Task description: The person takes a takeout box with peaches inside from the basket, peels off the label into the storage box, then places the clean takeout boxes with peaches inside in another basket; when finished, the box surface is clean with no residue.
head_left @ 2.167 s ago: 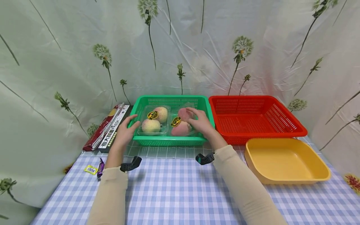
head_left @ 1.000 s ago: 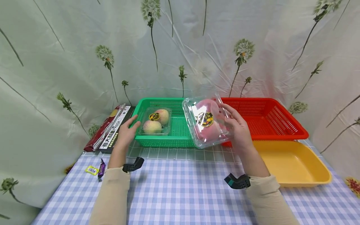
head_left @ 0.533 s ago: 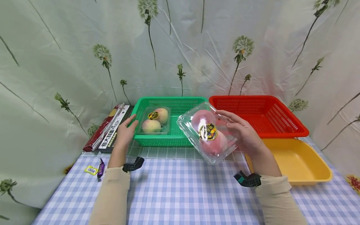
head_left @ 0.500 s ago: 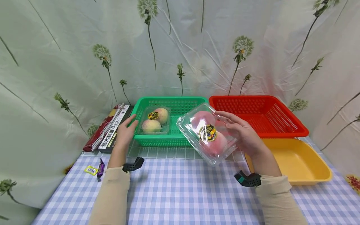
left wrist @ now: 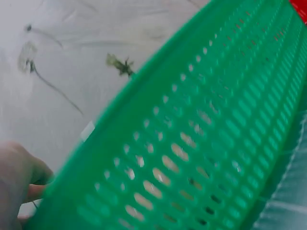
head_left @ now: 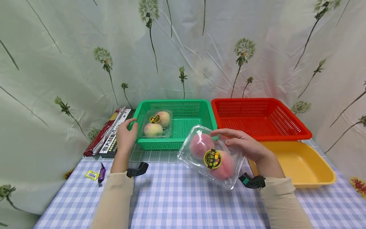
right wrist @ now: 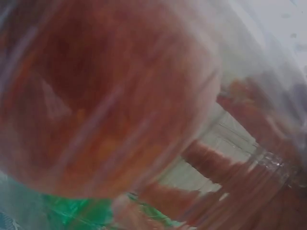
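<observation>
Right hand (head_left: 247, 148) grips peach box (head_left: 211, 156) above table (head_left: 177, 200); left hand (head_left: 125, 136), fingers curled, holds green basket (head_left: 174, 144) rim.

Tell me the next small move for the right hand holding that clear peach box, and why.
Probably lower it onto the checked tablecloth and let go. The right hand grips the clear peach box, tilted, in front of the green basket, whose corner the left hand grips.

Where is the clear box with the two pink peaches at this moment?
In the head view, the clear box of pink peaches is in the right hand, near the middle above the checked tablecloth, in front of the green basket.
</observation>
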A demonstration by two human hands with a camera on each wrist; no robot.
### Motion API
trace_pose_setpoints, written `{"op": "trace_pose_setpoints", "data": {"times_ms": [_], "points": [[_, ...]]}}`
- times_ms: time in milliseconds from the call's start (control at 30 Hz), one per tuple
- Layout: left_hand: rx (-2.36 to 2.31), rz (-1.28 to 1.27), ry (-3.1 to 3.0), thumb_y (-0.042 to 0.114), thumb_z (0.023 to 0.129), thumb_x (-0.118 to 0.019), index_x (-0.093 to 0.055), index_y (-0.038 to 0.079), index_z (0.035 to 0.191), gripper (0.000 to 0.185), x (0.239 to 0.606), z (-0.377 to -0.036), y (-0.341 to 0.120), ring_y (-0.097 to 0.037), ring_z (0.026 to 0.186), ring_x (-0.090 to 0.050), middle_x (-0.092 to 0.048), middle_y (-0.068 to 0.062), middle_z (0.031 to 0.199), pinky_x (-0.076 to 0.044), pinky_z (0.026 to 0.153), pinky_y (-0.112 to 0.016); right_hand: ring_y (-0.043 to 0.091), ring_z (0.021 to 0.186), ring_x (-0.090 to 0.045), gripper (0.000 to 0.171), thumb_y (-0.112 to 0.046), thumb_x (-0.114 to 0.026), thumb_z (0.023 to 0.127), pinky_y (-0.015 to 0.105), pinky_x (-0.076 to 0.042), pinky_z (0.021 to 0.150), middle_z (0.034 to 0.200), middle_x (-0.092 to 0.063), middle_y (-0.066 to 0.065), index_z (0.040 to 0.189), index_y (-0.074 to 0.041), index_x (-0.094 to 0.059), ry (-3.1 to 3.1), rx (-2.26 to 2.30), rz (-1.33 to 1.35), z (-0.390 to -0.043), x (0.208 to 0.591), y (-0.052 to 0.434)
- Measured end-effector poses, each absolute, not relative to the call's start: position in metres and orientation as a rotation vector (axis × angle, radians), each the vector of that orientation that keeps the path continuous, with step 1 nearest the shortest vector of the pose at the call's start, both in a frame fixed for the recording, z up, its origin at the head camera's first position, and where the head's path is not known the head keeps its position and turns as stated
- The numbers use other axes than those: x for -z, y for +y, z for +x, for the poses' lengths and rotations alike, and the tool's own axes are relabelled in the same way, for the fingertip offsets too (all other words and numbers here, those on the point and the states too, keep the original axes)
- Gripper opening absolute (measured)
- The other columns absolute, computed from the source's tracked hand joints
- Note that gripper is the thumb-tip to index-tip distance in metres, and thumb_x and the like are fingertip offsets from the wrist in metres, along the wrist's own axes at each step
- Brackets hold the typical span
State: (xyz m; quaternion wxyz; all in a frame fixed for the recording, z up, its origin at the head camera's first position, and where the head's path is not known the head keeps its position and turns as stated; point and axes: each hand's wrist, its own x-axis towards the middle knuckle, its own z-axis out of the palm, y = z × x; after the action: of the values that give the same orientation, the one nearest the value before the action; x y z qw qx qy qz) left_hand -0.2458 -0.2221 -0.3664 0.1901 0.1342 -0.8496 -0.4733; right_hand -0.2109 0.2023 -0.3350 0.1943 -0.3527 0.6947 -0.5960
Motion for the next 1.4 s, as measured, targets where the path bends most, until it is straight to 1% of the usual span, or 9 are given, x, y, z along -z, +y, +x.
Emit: {"op": "trace_pose_setpoints", "data": {"times_ms": [167,333,500,600,667,800,1000,1200,1400], "points": [[1.266,0.252,-2.231,0.022,0.101,-0.052,-0.068,0.01,0.127,0.033,0.351,-0.24,-0.209,-0.033,0.125,-0.057,-0.061,-0.014,0.134,-0.046,0.1,-0.052,0.022,0.126,-0.052,0.042,-0.007,-0.044,0.102,0.037,-0.057,0.09,0.144,-0.055,0.004,0.143,-0.008,-0.053,1.954,1.584,-1.056,-0.211,0.339,0.198],[1.324,0.074,-2.095,0.015,0.101,-0.054,-0.071,0.008,0.12,0.027,0.332,-0.229,-0.193,-0.027,0.126,-0.058,-0.065,-0.011,0.131,-0.046,0.105,-0.046,0.017,0.132,-0.05,0.042,-0.006,-0.044,0.102,0.038,-0.051,0.099,0.147,-0.055,0.002,0.143,-0.007,-0.053,1.962,1.47,-1.132,-0.212,0.348,0.191],[1.387,-0.062,-2.145,0.02,0.103,-0.053,-0.071,0.012,0.12,0.026,0.322,-0.221,-0.18,-0.015,0.102,-0.066,-0.071,-0.01,0.119,-0.05,0.08,-0.026,0.018,0.135,-0.048,0.042,-0.007,-0.046,0.102,0.039,-0.05,0.103,0.149,-0.053,0.004,0.144,-0.008,-0.052,1.897,1.413,-1.13,-0.216,0.362,0.183],[1.432,-0.269,-2.25,0.021,0.104,-0.053,-0.069,0.011,0.122,0.026,0.318,-0.217,-0.173,-0.018,0.095,-0.07,-0.072,-0.011,0.116,-0.05,0.073,-0.02,0.019,0.133,-0.05,0.043,-0.009,-0.048,0.102,0.037,-0.051,0.103,0.149,-0.052,0.007,0.145,-0.01,-0.052,1.867,1.389,-1.116,-0.219,0.37,0.181],[1.458,-0.464,-2.348,0.021,0.103,-0.055,-0.068,0.011,0.124,0.026,0.316,-0.215,-0.168,-0.022,0.098,-0.071,-0.072,-0.011,0.118,-0.053,0.078,-0.021,0.02,0.134,-0.049,0.043,-0.009,-0.049,0.102,0.037,-0.05,0.105,0.149,-0.052,0.009,0.146,-0.009,-0.051,1.859,1.377,-1.113,-0.221,0.374,0.182],[1.46,-0.858,-2.586,0.024,0.103,-0.057,-0.064,0.015,0.131,0.031,0.315,-0.209,-0.158,-0.026,0.11,-0.069,-0.069,-0.006,0.126,-0.056,0.091,-0.034,0.021,0.135,-0.047,0.043,-0.011,-0.05,0.103,0.039,-0.047,0.107,0.15,-0.05,0.011,0.146,-0.008,-0.05,1.856,1.375,-1.087,-0.226,0.382,0.185],[1.375,-1.294,-2.882,0.025,0.099,-0.063,-0.055,0.017,0.142,0.045,0.323,-0.204,-0.142,-0.022,0.131,-0.058,-0.058,-0.004,0.144,-0.048,0.107,-0.045,0.016,0.137,-0.047,0.043,-0.015,-0.05,0.103,0.046,-0.042,0.11,0.151,-0.051,0.01,0.146,-0.01,-0.051,1.902,1.381,-1.053,-0.232,0.39,0.187],[1.112,-1.529,-3.017,0.029,0.088,-0.077,-0.044,0.02,0.152,0.072,0.336,-0.204,-0.133,-0.019,0.147,-0.038,-0.042,0.002,0.158,-0.035,0.118,-0.047,0.026,0.136,-0.049,0.043,-0.015,-0.055,0.102,0.039,-0.046,0.108,0.148,-0.054,0.011,0.145,-0.011,-0.053,2.003,1.343,-1.014,-0.232,0.389,0.188],[1.025,-1.593,-3.096,0.03,0.081,-0.084,-0.037,0.023,0.155,0.088,0.345,-0.206,-0.126,-0.025,0.156,-0.017,-0.021,-0.005,0.168,-0.026,0.122,-0.054,0.037,0.132,-0.054,0.044,-0.014,-0.057,0.101,0.026,-0.053,0.098,0.144,-0.057,0.016,0.144,-0.006,-0.053,2.127,1.261,-0.999,-0.223,0.368,0.194]]}}
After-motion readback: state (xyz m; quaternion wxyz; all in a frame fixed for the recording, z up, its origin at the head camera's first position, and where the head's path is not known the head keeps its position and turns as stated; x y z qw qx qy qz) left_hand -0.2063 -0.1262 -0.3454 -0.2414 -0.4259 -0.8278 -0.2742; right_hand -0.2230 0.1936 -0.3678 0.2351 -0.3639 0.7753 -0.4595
